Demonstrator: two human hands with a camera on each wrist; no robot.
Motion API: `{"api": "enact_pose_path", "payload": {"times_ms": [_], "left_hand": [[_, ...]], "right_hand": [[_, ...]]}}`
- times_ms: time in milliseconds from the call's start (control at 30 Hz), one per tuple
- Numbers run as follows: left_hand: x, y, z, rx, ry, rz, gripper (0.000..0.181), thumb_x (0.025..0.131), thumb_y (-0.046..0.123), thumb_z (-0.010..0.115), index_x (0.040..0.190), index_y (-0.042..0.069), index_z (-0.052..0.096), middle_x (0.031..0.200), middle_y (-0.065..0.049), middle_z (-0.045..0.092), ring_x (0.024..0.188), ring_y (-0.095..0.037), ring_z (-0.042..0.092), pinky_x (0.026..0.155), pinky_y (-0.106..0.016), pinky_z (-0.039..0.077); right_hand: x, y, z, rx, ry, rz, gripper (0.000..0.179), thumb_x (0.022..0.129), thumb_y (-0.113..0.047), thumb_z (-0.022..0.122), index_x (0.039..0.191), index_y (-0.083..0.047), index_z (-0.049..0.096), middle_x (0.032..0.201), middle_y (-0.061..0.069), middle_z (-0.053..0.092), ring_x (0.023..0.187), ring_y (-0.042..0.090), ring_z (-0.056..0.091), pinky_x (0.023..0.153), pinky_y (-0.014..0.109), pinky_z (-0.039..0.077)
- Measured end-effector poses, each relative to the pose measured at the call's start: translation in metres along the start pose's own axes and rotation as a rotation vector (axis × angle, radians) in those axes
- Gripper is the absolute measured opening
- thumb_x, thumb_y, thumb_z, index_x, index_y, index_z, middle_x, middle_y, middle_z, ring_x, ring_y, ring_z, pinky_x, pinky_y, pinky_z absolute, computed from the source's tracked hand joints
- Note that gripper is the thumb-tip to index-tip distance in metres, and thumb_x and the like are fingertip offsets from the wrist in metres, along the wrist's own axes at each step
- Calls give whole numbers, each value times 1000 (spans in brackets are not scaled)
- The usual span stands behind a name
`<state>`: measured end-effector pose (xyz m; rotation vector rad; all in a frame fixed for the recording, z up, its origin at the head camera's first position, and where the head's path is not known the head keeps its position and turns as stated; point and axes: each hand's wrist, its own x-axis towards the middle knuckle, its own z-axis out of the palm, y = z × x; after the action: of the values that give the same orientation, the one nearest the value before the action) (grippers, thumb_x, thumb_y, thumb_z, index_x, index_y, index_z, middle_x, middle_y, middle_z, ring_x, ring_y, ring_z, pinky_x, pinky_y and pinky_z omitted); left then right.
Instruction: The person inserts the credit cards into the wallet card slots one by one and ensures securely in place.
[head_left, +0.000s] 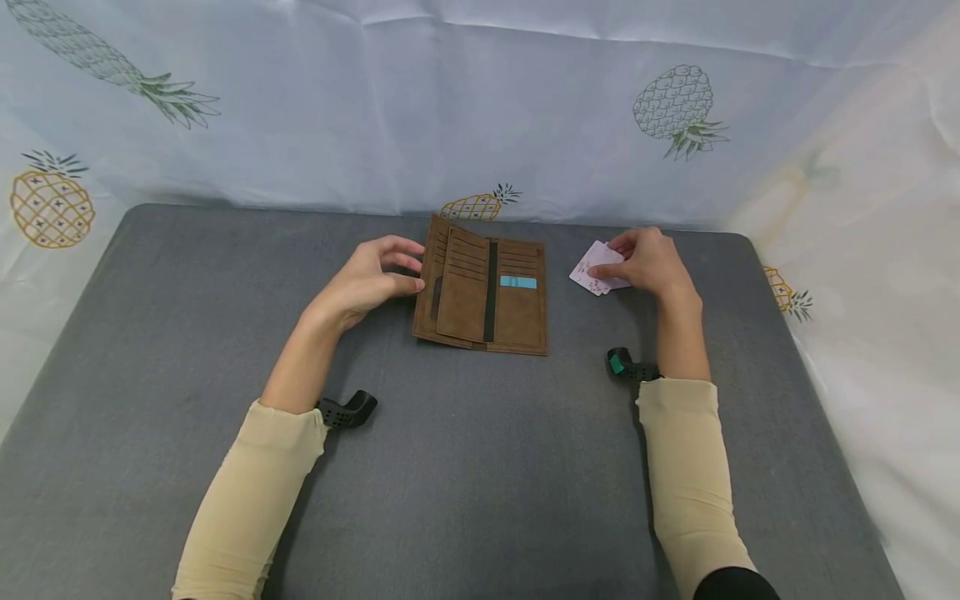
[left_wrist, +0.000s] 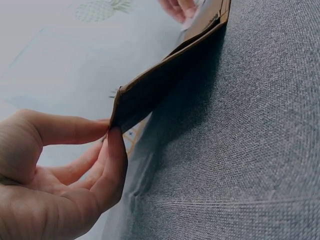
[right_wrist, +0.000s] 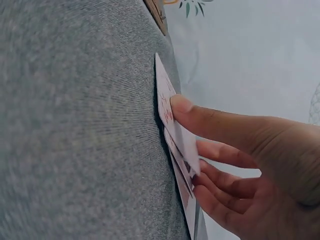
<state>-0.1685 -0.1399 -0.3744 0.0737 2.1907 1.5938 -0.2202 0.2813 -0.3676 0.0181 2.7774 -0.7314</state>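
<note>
A brown wallet (head_left: 517,323) lies spread on the table, showing rows of card slots and a dark strip down the middle. One blue card (head_left: 518,282) sits in a slot on its right half. My left hand (head_left: 367,279) pinches the wallet's left edge between thumb and fingers; the left wrist view shows that edge raised off the cloth. To the right of the wallet, my right hand (head_left: 652,260) pinches a pale pink printed card (right_wrist: 166,97) between thumb and fingers. More cards (right_wrist: 188,202) lie under it, partly hidden by the hand.
The grey table (head_left: 480,467) runs back to a white curtain (head_left: 480,100) with pineapple prints. On each wrist sits a black camera mount, the left mount (head_left: 348,410) and the right mount (head_left: 630,365), both close above the table.
</note>
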Motion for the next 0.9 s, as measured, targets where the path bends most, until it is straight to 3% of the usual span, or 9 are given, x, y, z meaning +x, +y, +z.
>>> {"api": "enact_pose_path", "payload": {"times_ms": [100, 233, 367, 500, 700, 900], "left_hand": [[0, 0, 0, 5, -1, 0, 55, 103, 4, 69, 154, 8, 51, 140, -20, 60, 115, -32, 63, 104, -44, 50], [0, -1, 0, 8, -5, -3, 55, 102, 4, 69, 155, 8, 51, 140, -20, 60, 115, -32, 64, 105, -44, 51], [0, 0, 0, 8, -5, -4, 55, 102, 4, 68, 154, 7, 50, 140, -20, 59, 116, -33, 64, 105, -44, 50], [0, 1, 1, 12, -6, -1, 55, 102, 4, 68, 154, 7, 50, 140, -20, 59, 116, -33, 62, 105, -44, 50], [1, -1, 2, 11, -13, 3, 56, 102, 4, 69, 154, 7, 50, 140, -20, 60, 115, -33, 63, 104, -43, 51], [1, -2, 3, 6, -12, 3, 56, 102, 3, 69, 154, 7, 50, 139, -20, 60, 113, -31, 64, 103, -42, 51]], "right_hand": [[0, 0, 0, 14, 4, -23, 67, 93, -33, 86, 140, 5, 59, 136, 31, 61, 117, 42, 60, 92, 50, 53], [1, 0, 0, 67, 24, -64, 57, 97, -25, 82, 139, 5, 56, 134, 30, 63, 109, 37, 63, 76, 30, 50], [2, 2, 1, 205, 57, -134, 39, 104, -11, 69, 137, 7, 59, 127, 28, 67, 94, 15, 67, 69, 17, 49], [2, -2, 2, 344, 85, -182, 36, 107, -5, 61, 140, 7, 60, 123, 24, 68, 82, -3, 65, 73, 15, 56], [2, -24, 10, 469, 155, -226, 37, 107, -3, 61, 142, 7, 60, 124, 29, 70, 79, -1, 71, 78, 18, 61], [3, -54, 30, 601, 187, -257, 35, 106, 0, 61, 141, 4, 62, 119, 20, 71, 83, 1, 72, 84, 26, 64]]}}
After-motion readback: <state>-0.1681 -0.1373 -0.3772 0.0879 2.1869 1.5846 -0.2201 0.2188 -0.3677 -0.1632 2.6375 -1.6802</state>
